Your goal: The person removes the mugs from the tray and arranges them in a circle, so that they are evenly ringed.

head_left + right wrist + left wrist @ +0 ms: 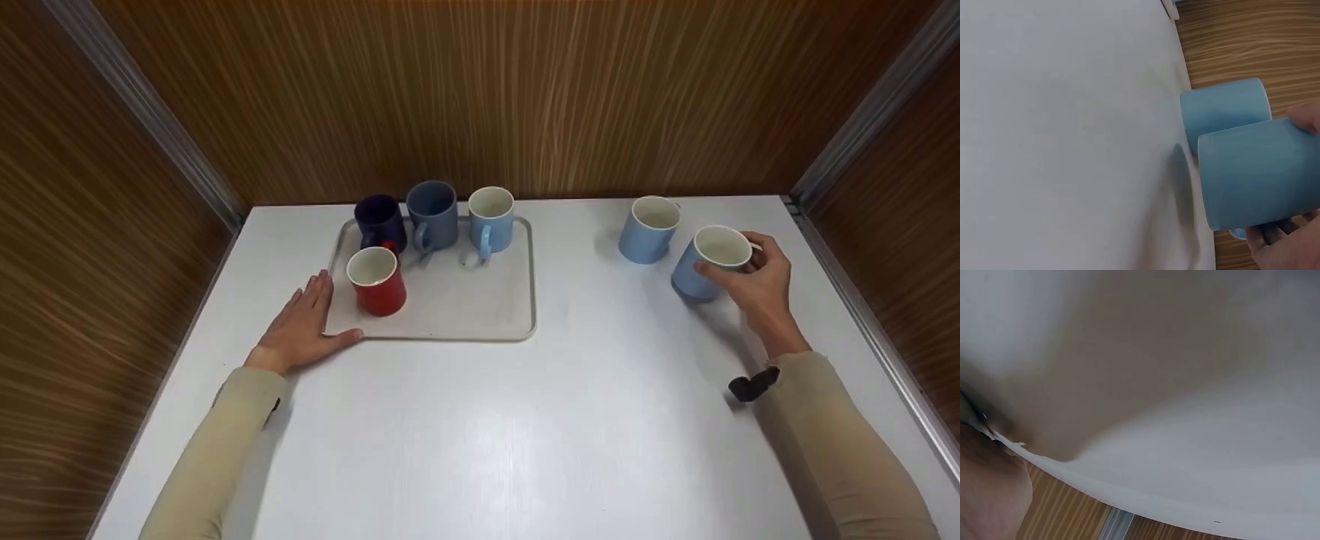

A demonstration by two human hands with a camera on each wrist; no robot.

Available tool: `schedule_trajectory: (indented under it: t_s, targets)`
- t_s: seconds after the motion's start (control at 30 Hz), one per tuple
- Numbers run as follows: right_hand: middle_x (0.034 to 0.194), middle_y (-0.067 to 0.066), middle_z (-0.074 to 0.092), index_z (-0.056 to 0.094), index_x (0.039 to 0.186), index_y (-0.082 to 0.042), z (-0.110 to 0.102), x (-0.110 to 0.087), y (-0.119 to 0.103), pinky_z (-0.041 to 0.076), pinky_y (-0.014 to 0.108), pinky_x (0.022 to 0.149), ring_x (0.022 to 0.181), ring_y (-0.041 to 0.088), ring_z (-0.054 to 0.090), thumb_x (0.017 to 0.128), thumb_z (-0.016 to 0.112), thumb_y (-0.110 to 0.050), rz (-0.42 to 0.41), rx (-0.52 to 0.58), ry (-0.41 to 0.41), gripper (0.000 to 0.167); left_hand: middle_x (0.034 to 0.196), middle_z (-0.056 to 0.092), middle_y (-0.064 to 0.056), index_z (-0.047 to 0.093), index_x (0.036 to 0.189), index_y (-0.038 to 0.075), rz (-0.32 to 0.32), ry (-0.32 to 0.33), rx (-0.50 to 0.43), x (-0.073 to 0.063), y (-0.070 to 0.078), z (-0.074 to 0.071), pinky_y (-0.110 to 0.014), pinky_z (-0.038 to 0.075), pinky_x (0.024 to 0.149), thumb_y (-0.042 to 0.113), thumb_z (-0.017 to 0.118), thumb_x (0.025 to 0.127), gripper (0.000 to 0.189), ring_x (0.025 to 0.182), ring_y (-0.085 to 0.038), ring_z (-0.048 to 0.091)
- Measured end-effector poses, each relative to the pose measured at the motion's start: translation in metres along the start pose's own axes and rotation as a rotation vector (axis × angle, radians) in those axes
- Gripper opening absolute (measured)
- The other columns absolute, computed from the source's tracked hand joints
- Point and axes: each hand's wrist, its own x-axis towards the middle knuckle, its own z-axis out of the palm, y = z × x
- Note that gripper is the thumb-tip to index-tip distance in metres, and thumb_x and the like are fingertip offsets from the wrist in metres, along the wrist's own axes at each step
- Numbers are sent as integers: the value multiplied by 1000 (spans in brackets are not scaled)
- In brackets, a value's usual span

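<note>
My right hand (pixel 761 285) grips a light blue mug (pixel 697 266) with a cream inside, thumb on the near side and fingers at the handle side. The mug is slightly tilted; a shadow lies beneath it in the right wrist view. Just left of it stands a second light blue mug (pixel 643 238). My left hand (pixel 304 330) lies with straight, spread fingers at the left edge of a pale tray (pixel 472 307), its thumb at the near left corner. Nearest to that hand, a red mug (pixel 382 292) stands on the tray.
Along the tray's back stand a dark purple mug (pixel 381 221), a slate-blue mug (pixel 442 221) and another light blue mug (pixel 499 231). The white table (pixel 480 435) meets a wood-grain panel (pixel 525 97) at the back, with similar panels on both sides.
</note>
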Motion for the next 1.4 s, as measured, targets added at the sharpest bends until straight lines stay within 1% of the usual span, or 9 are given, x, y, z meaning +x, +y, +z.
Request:
schedule_trajectory:
  t_s: [0.23,0.57,0.77,0.9,1.0,1.1,1.4]
  targets:
    - [165,18,45,40,159,-14,3,6,5,40,45,127,156,32,44,86,92,-23,33,-5,-6,91,181,-2,-15,2,171,2,6,8,1,0,-1,-1,-53,5,137,87,47,93,124,168,-35,0]
    - [168,18,41,37,161,-13,7,10,9,35,48,130,158,33,39,87,91,-25,59,-6,-6,93,181,0,-14,3,172,4,0,5,-10,1,0,3,-54,6,137,88,47,93,124,168,-34,1]
    - [168,17,41,37,160,-11,11,13,7,35,47,130,159,31,39,86,92,-24,55,9,-17,93,181,-1,-14,2,171,3,4,1,-3,2,0,1,-53,4,137,89,47,92,125,168,-34,0]
    - [166,16,44,38,159,-12,15,16,7,36,45,130,158,31,41,86,91,-21,43,30,-26,91,181,-2,-15,2,171,2,0,-4,4,0,0,0,-53,3,137,88,46,93,124,168,-34,-1]
    - [166,17,43,37,160,-13,17,18,7,34,45,131,159,31,39,86,91,-21,42,39,-32,91,181,-3,-14,2,171,3,-5,-3,11,0,0,1,-54,3,137,88,45,93,124,168,-34,-1]
    - [169,17,40,36,161,-13,19,18,5,32,46,131,160,31,37,87,91,-23,52,25,-36,93,181,-3,-14,1,171,3,-9,-6,15,0,0,2,-53,4,137,89,45,93,124,168,-34,-1]
    - [170,15,39,35,162,-12,23,19,1,33,45,131,160,29,36,86,93,-28,66,14,-37,97,181,-3,-13,2,172,4,-10,-6,4,0,1,1,-53,4,137,90,44,92,125,168,-33,-1]
